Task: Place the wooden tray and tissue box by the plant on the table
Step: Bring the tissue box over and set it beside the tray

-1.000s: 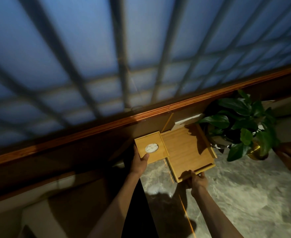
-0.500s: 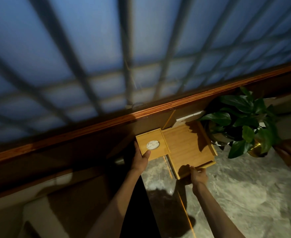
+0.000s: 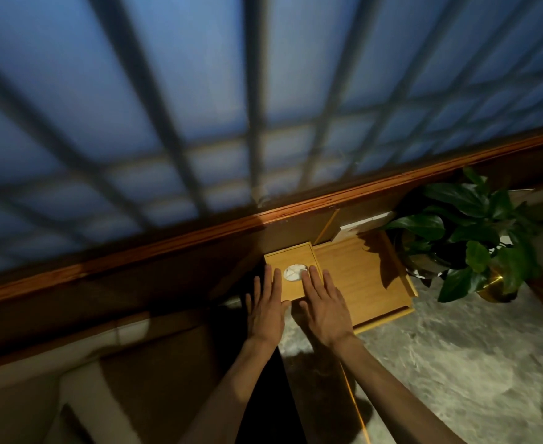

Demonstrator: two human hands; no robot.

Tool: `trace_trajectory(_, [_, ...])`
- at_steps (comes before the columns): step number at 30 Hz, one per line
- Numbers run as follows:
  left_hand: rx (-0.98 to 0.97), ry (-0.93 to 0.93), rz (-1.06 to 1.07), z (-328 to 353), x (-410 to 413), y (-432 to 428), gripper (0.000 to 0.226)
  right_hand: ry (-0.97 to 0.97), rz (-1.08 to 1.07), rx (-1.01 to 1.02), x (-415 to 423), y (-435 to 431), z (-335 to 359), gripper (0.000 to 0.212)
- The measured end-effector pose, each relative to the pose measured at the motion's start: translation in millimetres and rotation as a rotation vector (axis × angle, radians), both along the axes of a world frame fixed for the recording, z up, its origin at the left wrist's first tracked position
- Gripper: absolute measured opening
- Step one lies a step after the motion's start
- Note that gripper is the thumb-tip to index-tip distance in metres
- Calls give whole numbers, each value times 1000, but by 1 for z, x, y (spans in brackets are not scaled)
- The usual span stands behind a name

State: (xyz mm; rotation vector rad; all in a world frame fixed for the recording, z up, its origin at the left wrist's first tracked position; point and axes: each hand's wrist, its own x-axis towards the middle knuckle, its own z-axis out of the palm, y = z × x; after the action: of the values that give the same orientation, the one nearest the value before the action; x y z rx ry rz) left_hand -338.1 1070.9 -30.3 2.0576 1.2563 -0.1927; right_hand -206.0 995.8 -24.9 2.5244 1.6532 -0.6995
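Note:
A square wooden tissue box with a round hole showing white tissue sits at the table's back left corner. Touching its right side lies the flat wooden tray, which reaches to the green potted plant. My left hand rests flat on the box's left part, fingers spread. My right hand lies flat over the box's right edge and the tray's near left corner. Neither hand grips anything.
The marble table runs along a wall with a red-brown wooden rail and a blue gridded window above. A gold pot holds the plant. A pale chair or sofa stands left of the table.
My left hand let go of the box's side and now lies on its top. My right hand left the tray's front edge and moved left onto the box.

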Motion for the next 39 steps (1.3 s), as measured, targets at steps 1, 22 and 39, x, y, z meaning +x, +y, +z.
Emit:
trace_trajectory(1, [13, 11, -5, 0, 1, 1, 76, -3, -3, 1, 0, 1, 0, 69])
trace_trajectory(22, [237, 136, -267, 11, 8, -50, 84, 379, -831, 188, 12, -55, -3, 77])
trace_trajectory(39, [213, 107, -243, 12, 7, -49, 107, 890, -1351, 498, 23, -75, -9, 81])
